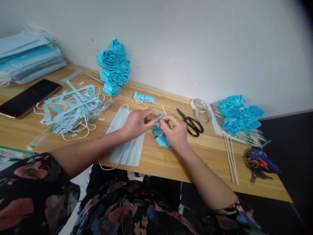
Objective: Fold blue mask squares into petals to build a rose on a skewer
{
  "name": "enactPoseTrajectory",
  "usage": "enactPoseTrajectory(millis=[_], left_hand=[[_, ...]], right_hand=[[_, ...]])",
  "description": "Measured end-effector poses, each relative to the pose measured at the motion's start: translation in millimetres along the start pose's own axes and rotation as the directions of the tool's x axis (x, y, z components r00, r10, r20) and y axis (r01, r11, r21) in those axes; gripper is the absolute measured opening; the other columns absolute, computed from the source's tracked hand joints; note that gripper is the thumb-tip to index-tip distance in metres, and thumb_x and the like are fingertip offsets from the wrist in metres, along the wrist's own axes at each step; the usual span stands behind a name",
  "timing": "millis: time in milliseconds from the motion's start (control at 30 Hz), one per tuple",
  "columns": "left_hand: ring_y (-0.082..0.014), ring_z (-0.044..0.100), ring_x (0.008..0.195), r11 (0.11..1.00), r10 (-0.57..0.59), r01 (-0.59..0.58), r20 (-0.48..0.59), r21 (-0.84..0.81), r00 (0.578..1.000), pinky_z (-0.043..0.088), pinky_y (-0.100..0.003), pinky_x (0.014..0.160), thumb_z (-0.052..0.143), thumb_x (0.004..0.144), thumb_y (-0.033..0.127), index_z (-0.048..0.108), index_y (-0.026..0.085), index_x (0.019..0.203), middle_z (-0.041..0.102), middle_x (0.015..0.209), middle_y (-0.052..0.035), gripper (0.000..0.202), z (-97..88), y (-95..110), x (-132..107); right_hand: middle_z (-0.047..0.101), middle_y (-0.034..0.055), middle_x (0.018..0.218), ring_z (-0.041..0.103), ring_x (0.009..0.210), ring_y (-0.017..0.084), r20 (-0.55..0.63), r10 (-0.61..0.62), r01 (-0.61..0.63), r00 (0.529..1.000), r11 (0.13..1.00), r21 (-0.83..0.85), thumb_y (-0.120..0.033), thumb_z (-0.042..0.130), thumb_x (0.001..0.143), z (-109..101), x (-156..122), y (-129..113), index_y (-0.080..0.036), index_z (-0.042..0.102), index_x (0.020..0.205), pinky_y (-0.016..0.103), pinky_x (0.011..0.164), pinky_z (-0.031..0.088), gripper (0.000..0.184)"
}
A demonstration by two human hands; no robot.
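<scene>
My left hand (pixel 138 122) and my right hand (pixel 174 130) meet over the wooden table (pixel 171 160), both pinching a small folded blue piece (pixel 160 116) wrapped at the tip of a thin wooden stick (pixel 163 110). Under my right hand lie several cut blue fabric pieces (pixel 161 137). A whole blue face mask (pixel 127 143) lies flat beneath my left wrist. A pleated blue strip (pixel 143 97) rests just behind my hands.
Black scissors (pixel 192 123) and two tape rolls (pixel 202 111) sit to the right. Finished blue roses (pixel 114 67) stand at the back, more roses on sticks (pixel 238 116) at right. Loose sticks (pixel 231 158), a glue gun (pixel 262 160), keys, mask scraps (pixel 70 107), a phone (pixel 29 97), stacked masks (pixel 26 57).
</scene>
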State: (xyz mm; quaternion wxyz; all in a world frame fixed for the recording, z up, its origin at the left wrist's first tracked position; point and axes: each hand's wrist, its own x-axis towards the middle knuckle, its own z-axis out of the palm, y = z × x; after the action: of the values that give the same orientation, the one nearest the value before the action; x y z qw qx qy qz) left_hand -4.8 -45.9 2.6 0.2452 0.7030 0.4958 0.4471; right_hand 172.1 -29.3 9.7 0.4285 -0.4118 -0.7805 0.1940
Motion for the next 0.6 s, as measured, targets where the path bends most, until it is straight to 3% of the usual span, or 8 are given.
enactPoseTrajectory(millis=[333,600], left_hand=[[-0.0078,0.047,0.052,0.994,0.066,-0.064,-0.026,0.086,0.997,0.035,-0.024,0.055,0.061,0.083,0.023,0.068,0.016,0.076,0.057,0.055,0.0035,0.012,-0.7,0.3,-0.3],[-0.0071,0.044,0.051,0.999,0.040,-0.039,-0.024,0.034,0.999,0.034,-0.023,0.052,0.057,0.084,0.025,0.066,0.015,0.074,0.055,0.055,0.0032,0.017,0.2,-0.6,-0.4]], right_hand=[[0.066,-0.0017,0.066,0.060,0.066,0.015,-0.023,-0.193,0.188,0.981,0.971,-0.150,-0.017,0.061,0.084,2.9,-1.1,0.9,-0.022,0.059,0.068,0.032,0.071,0.044,0.017],[0.066,-0.0016,0.067,0.060,0.066,0.015,-0.023,-0.170,0.166,0.985,0.978,-0.129,-0.016,0.060,0.083,3.1,-1.1,2.2,-0.022,0.059,0.068,0.032,0.071,0.045,0.016]])
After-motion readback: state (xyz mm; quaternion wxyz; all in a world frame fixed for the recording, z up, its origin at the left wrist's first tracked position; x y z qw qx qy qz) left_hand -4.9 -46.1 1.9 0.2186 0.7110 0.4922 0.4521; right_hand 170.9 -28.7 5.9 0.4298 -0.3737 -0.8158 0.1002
